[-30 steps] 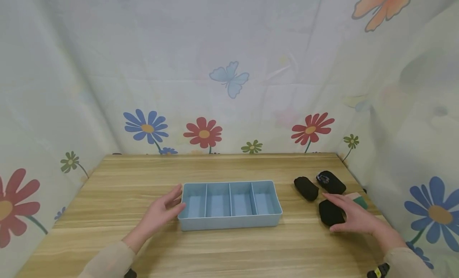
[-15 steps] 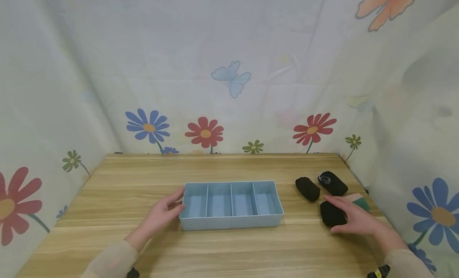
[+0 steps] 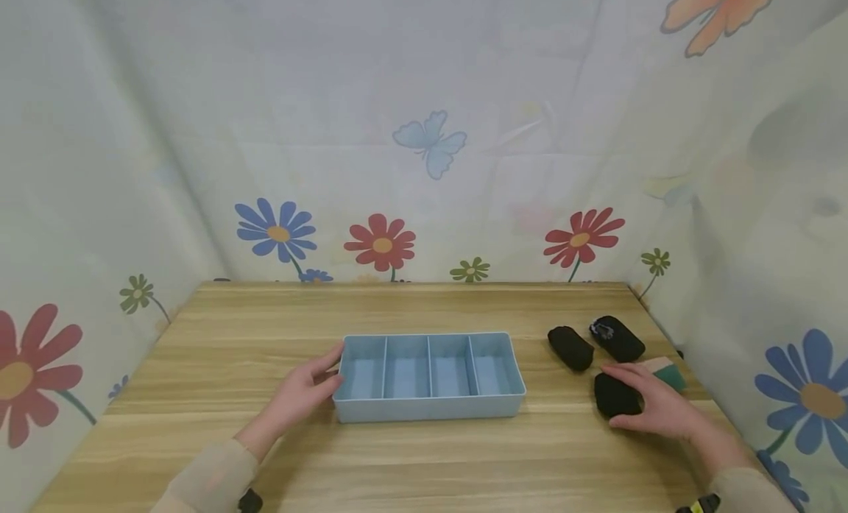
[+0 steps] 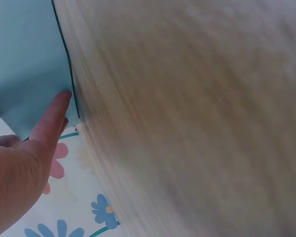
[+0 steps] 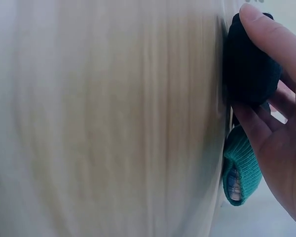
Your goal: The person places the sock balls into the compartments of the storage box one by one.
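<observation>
Resting the left hand [image 3: 298, 390] against the left end of a pale blue box [image 3: 430, 409], in the lower middle of the frame, with thumb and fingers fairly straight and spread along the end wall, touching but not clasping, probably to steady the box on the bench [image 3: 424, 472]. Gripping the lowest black bundle [image 3: 613, 395], at lower right, with the right hand [image 3: 656, 408], opened only to the bundle's breadth, with thumb on the near side and curved fingers round the far side, likely because of a soft, rounded shape easiest to take across the middle. Impossible to tell for sure whether lifted or resting on the bench. Just above in the frame, a middle black bundle [image 3: 570, 348], and nearer the right edge a grey-marked black bundle [image 3: 617, 339]; beside the right hand and partly hidden by it, a green-and-pink bundle [image 3: 670, 375], ribbed like knitwear at lower right of the right wrist view. Grouped on that side perhaps for easy reach; box set between both hands, with all four compartments facing up, perhaps for access from either side
</observation>
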Available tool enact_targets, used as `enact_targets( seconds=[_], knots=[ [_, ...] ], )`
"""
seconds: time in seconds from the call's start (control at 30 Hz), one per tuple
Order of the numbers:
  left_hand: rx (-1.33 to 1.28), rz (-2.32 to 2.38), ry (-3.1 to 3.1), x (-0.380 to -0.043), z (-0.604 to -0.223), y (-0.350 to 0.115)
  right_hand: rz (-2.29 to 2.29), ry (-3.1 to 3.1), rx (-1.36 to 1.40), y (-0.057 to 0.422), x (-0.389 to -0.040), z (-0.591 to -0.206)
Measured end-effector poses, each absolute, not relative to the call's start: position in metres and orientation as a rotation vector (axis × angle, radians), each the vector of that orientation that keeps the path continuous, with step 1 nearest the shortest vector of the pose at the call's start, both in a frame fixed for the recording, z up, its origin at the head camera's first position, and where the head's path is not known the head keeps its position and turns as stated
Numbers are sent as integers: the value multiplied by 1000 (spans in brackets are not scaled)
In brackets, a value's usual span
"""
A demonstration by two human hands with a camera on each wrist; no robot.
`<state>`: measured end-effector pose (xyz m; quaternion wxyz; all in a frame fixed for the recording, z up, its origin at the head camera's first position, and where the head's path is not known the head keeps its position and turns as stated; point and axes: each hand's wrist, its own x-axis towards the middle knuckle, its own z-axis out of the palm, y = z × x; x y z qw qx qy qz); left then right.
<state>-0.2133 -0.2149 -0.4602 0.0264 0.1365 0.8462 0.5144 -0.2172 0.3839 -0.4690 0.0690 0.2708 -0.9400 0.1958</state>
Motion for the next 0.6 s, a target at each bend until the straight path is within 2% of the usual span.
enact_targets(
  seconds=[0.6],
  knots=[
    [374,1564,2619,-212,-460,-212,663,-2850,739,366,-216,-462]
  ],
)
